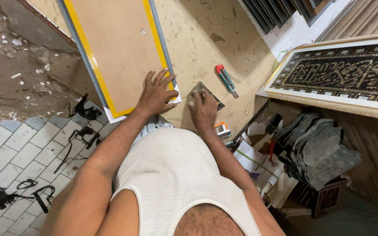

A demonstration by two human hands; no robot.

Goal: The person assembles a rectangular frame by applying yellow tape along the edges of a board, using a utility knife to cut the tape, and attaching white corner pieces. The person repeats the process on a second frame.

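Observation:
My left hand (156, 92) lies flat, fingers spread, on the near corner of a long board-backed picture frame (114, 48) with yellow tape and a grey edge. My right hand (203, 108) is curled over a small flat metal tool (206, 92) on the worn wooden tabletop (197, 39), just right of the frame's corner. A red and teal utility knife (226, 79) lies farther right, apart from both hands.
A large ornate gold and black framed panel (342, 72) rests at the right. Below it are a pile of grey cloths (318, 146) and scattered papers and small tools (254, 153). Black straps (82, 135) lie on the tiled floor at the left.

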